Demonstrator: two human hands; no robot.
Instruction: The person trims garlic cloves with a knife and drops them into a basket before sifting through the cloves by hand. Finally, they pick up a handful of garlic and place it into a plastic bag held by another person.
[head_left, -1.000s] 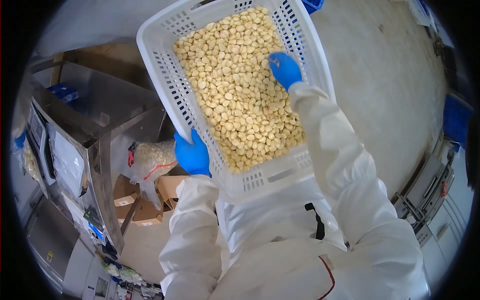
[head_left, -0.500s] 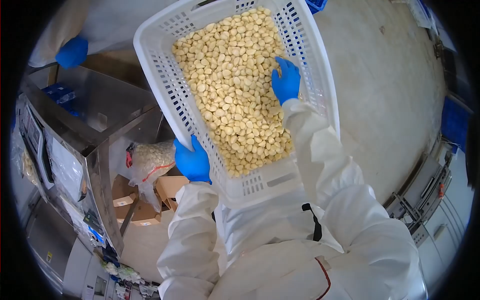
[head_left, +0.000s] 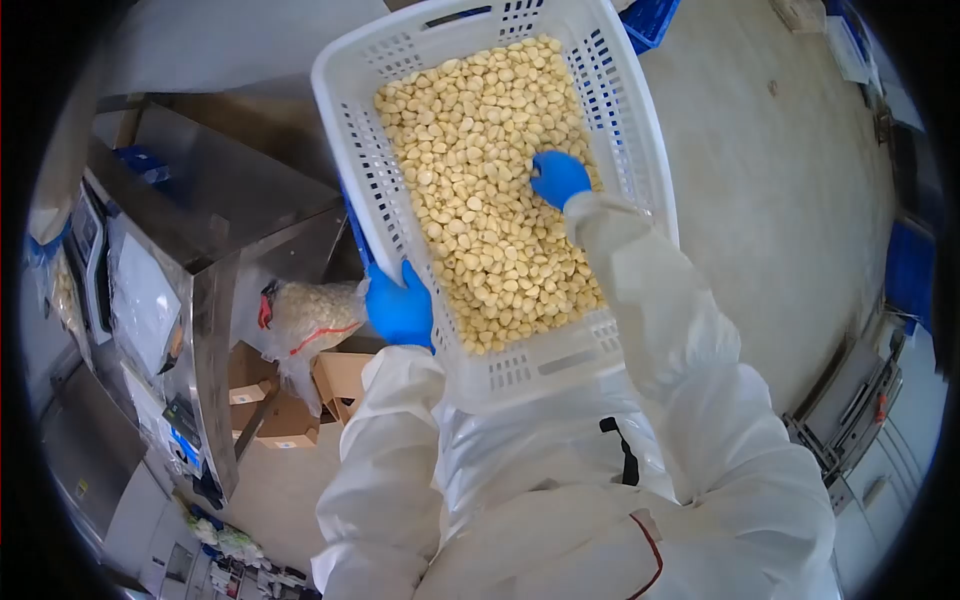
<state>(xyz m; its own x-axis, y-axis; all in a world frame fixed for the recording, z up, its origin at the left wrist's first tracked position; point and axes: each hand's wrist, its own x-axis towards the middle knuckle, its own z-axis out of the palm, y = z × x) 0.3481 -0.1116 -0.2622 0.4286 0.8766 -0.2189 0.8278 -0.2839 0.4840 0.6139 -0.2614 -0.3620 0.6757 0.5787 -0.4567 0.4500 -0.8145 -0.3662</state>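
A white slotted plastic crate (head_left: 655, 160) sits in front of me, holding a broad layer of pale yellow, rounded kernels (head_left: 480, 190). My left hand (head_left: 400, 308), in a blue glove, grips the crate's left rim near its close end, thumb on the inner side and fingers out of sight over the outside. Inside the crate, toward its right wall, my right hand (head_left: 560, 180) rests low over the kernels, also blue-gloved. Its fingers are curled together, and what they hold, if anything, is hidden.
On the left stands a steel-framed table (head_left: 215, 235). A clear bag of pale pieces (head_left: 310, 315) lies beneath it by open cardboard boxes (head_left: 290, 415). Blue crates show at the top (head_left: 650, 20) and far right (head_left: 908, 270). Bare floor (head_left: 770, 200) stretches along the right.
My right hand has gone from spread fingers to curled ones, shifting slightly left over the kernels. The view has shifted; another person's blue-gloved hand at upper left is gone from there.
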